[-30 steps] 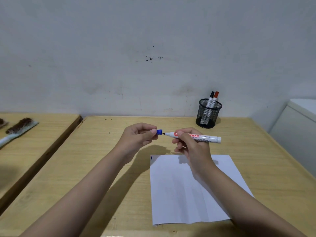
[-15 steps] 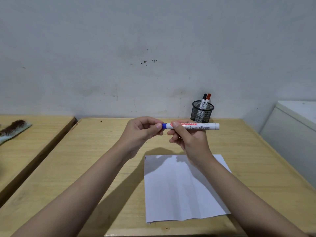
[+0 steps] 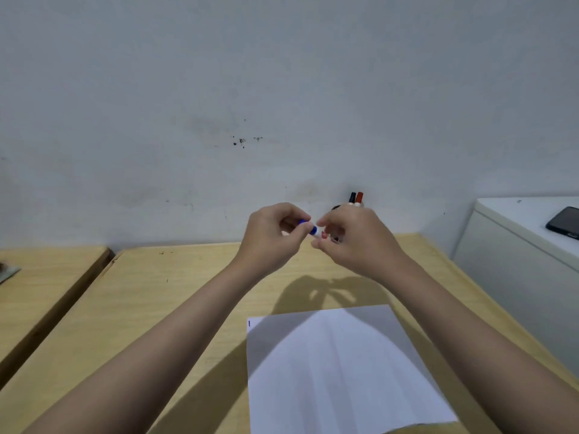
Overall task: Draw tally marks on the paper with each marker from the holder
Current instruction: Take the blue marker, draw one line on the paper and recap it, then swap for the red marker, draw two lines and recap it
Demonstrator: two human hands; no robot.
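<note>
Two bare hands hold a blue marker (image 3: 314, 230) raised above a wooden table (image 3: 194, 296).

The left hand (image 3: 272, 238) pinches the blue cap end; the right hand (image 3: 354, 242) grips the white barrel. Behind the right hand, black and red markers (image 3: 356, 198) stand up. Below lies white paper (image 3: 338, 371) bearing one blue mark (image 3: 249, 323).

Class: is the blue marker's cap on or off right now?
On: the blue cap sits against the marker's white barrel, pinched by the left hand.
</note>
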